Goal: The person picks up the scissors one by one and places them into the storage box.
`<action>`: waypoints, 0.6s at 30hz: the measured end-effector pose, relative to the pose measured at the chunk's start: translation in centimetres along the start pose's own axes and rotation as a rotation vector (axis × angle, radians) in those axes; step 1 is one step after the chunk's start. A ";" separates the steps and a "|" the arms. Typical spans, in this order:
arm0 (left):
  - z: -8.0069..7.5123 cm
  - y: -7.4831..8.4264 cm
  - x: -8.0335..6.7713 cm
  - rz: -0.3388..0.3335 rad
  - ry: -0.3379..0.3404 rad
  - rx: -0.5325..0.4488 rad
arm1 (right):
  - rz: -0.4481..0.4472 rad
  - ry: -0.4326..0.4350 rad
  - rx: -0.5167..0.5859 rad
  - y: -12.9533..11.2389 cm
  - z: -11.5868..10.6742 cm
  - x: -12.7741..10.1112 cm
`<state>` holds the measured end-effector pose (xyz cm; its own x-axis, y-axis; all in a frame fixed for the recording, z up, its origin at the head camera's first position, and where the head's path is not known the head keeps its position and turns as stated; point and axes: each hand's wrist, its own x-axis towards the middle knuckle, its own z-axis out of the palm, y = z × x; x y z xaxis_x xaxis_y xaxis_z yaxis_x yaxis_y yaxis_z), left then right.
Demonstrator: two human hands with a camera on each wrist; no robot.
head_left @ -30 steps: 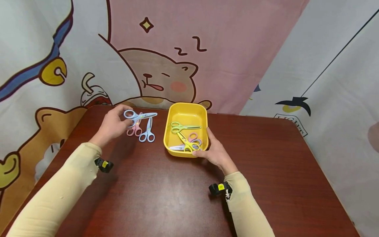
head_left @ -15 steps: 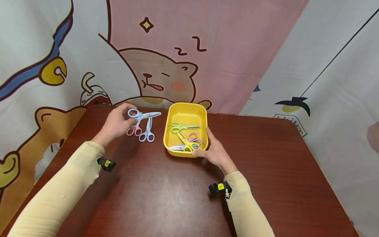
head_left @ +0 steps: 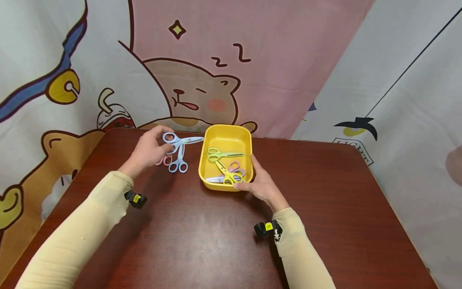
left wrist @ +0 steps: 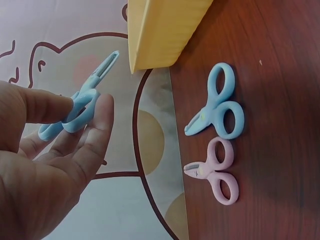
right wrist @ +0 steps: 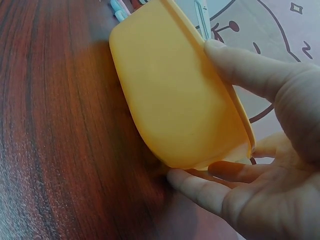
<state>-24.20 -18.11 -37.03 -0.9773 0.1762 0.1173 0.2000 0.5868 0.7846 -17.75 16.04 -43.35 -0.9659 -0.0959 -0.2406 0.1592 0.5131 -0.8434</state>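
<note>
My left hand (head_left: 147,151) pinches the handle of light blue scissors (head_left: 185,141) between thumb and fingers, held above the table. Their blades point right, with the tip close to the left rim of a yellow plastic tray (head_left: 227,143). My right hand (head_left: 266,188) grips the tray's near right corner, its thumb at the rim and fingers around the side. Inside lie green scissors (head_left: 231,154), yellow scissors (head_left: 223,170) and, partly covered, scissors with a pink and purple handle (head_left: 234,165). Below my left hand, other blue scissors (left wrist: 212,109) and pink scissors (left wrist: 210,171) lie on the table.
The dark red-brown wooden table (head_left: 325,192) spreads around the tray. A printed cartoon curtain (head_left: 281,72) hangs just behind its far edge. A black camera is strapped to each wrist.
My left hand has moved right with the blue scissors, from over the pink scissors toward the tray. My right hand and the tray have stayed in place.
</note>
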 end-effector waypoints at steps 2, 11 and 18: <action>0.2 0.1 0.1 0.001 -0.004 0.007 | 0.000 0.000 0.000 0.0 0.0 0.0; 1.2 0.8 0.4 -0.013 -0.070 -0.118 | -0.005 -0.004 0.018 0.0 0.0 0.0; 1.9 1.6 0.5 -0.011 -0.095 -0.104 | -0.018 -0.007 0.026 0.1 0.0 0.0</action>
<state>-24.23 -15.59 -36.89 -0.9675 0.2469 0.0540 0.1761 0.5052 0.8448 -17.75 16.09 -43.43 -0.9673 -0.1105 -0.2284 0.1473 0.4885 -0.8601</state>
